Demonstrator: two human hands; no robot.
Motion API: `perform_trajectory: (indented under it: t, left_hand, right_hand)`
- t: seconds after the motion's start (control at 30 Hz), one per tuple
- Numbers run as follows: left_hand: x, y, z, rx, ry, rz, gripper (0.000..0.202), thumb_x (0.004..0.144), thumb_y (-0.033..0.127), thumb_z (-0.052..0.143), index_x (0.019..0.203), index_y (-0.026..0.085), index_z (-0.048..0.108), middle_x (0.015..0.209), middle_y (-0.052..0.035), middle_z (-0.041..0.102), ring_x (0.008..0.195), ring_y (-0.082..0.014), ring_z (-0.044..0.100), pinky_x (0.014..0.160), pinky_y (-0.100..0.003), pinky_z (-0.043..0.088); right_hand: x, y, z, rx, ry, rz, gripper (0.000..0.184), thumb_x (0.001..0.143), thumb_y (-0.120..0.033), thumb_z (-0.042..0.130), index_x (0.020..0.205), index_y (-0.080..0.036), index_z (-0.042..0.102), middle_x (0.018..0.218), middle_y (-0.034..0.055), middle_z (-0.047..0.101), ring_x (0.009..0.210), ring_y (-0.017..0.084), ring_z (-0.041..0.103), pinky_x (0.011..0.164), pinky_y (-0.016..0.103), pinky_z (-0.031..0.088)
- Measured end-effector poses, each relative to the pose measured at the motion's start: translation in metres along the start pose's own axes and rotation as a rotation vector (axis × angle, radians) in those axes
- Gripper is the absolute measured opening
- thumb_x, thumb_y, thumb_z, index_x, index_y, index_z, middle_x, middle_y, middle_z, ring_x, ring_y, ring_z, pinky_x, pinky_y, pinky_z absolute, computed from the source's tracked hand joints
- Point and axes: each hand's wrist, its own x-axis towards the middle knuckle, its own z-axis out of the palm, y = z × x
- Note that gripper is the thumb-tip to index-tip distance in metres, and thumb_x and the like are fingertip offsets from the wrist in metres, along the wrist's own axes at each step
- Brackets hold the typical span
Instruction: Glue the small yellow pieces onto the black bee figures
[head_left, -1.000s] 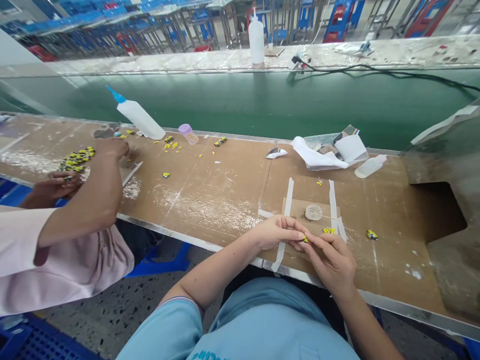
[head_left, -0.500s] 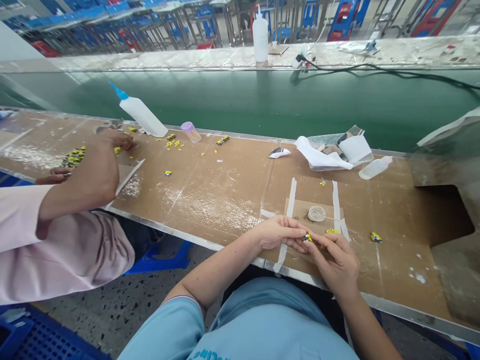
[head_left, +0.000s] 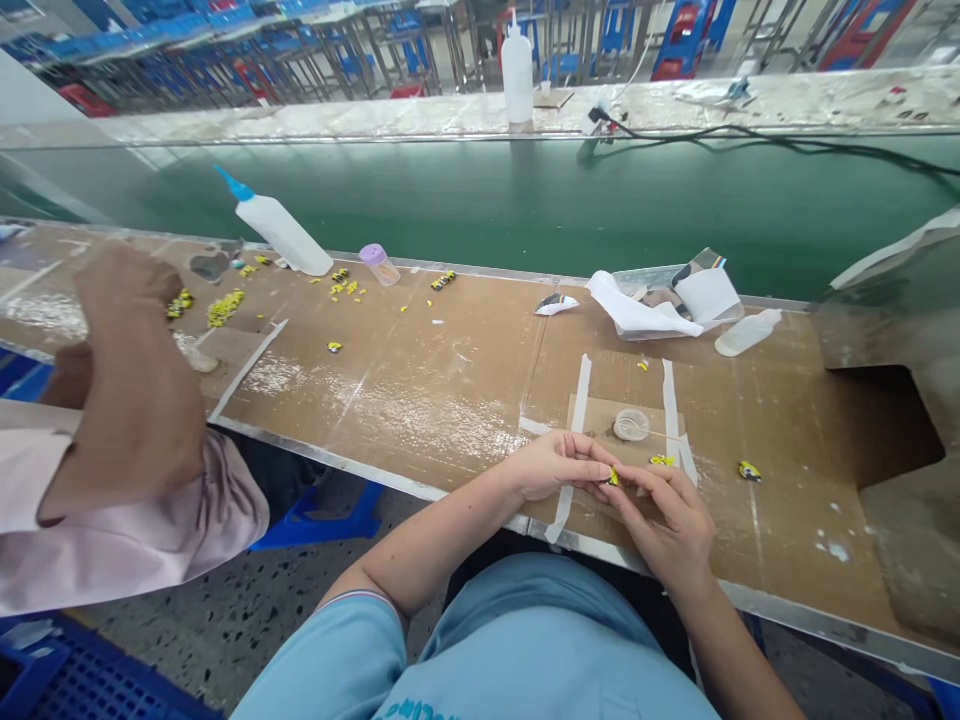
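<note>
Cardboard-topped factory bench [head_left: 390, 400]: a worker's left hand [head_left: 561, 465] and right hand [head_left: 664, 525] grip a tiny yellow-and-black piece [head_left: 613, 478] between their fingertips, just before a taped card [head_left: 600, 420] bearing a round dish [head_left: 631, 424]; a similar piece [head_left: 748, 471] lies to the right, a co-worker's hand [head_left: 127, 300] rises at left, and a squeeze bottle [head_left: 279, 233] lies before a green conveyor belt [head_left: 480, 200]

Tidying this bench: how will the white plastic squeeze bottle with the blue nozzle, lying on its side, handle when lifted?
The white plastic squeeze bottle probably feels light and gives when gripped, as its walls look thin. Its round body could roll if pushed along the brown cardboard bench top.
</note>
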Motion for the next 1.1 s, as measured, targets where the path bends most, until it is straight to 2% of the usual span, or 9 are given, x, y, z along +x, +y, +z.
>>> perform_trajectory:
  t: [0.47,0.7,0.8,0.93,1.03,1.1]
  left_hand:
    - [0.0,0.0,-0.001,0.034,0.023,-0.017,0.046,0.043,0.035,0.088,0.074,0.008,0.068,0.064,-0.0034,0.068,0.056,-0.0096,0.063,0.067,-0.025,0.051]
    - [0.001,0.0,-0.001,0.035,0.031,-0.019,0.047,0.042,0.036,0.088,0.073,0.009,0.068,0.063,-0.0027,0.068,0.055,-0.0091,0.062,0.065,-0.024,0.05]
    - [0.0,0.0,-0.001,0.041,-0.001,-0.019,0.047,0.044,0.037,0.088,0.075,0.008,0.068,0.064,-0.0034,0.068,0.057,-0.0098,0.063,0.067,-0.024,0.05]
    - [0.0,0.002,-0.005,0.049,-0.057,0.007,0.047,0.051,0.032,0.086,0.088,0.009,0.067,0.072,-0.0042,0.07,0.065,-0.0092,0.065,0.072,-0.022,0.049]
    - [0.001,-0.002,-0.008,0.083,-0.096,0.023,0.063,0.055,0.032,0.085,0.109,0.015,0.06,0.074,-0.0021,0.07,0.065,-0.0095,0.066,0.071,-0.022,0.049]
    - [0.004,-0.01,-0.007,0.1,-0.144,0.009,0.067,0.052,0.039,0.084,0.11,0.017,0.059,0.074,-0.0013,0.07,0.062,-0.01,0.066,0.07,-0.024,0.051]
  right_hand:
    - [0.0,-0.001,-0.001,-0.006,-0.015,0.021,0.012,0.083,-0.031,0.064,0.089,-0.021,0.063,0.072,-0.0002,0.059,0.057,0.009,0.051,0.053,0.023,0.046]
    - [-0.001,0.0,-0.001,-0.007,-0.03,0.005,0.013,0.083,-0.029,0.063,0.092,-0.02,0.062,0.073,-0.0001,0.057,0.059,0.009,0.05,0.054,0.021,0.047]
    - [-0.001,0.0,0.0,-0.012,-0.025,-0.028,0.016,0.083,-0.026,0.063,0.099,-0.02,0.062,0.077,0.0008,0.057,0.062,0.009,0.053,0.056,0.021,0.049]
    - [0.003,-0.002,0.001,-0.012,-0.052,-0.088,0.018,0.085,-0.022,0.06,0.103,-0.021,0.063,0.078,0.0016,0.058,0.067,0.01,0.058,0.06,0.021,0.051]
    - [0.003,-0.005,-0.005,-0.001,-0.075,-0.081,0.013,0.087,-0.023,0.056,0.097,-0.021,0.065,0.074,0.001,0.059,0.063,0.01,0.058,0.056,0.02,0.05]
    - [-0.003,-0.002,-0.015,-0.014,-0.074,-0.074,0.012,0.088,-0.026,0.055,0.089,-0.023,0.067,0.075,0.0013,0.063,0.063,0.011,0.06,0.058,0.022,0.05]
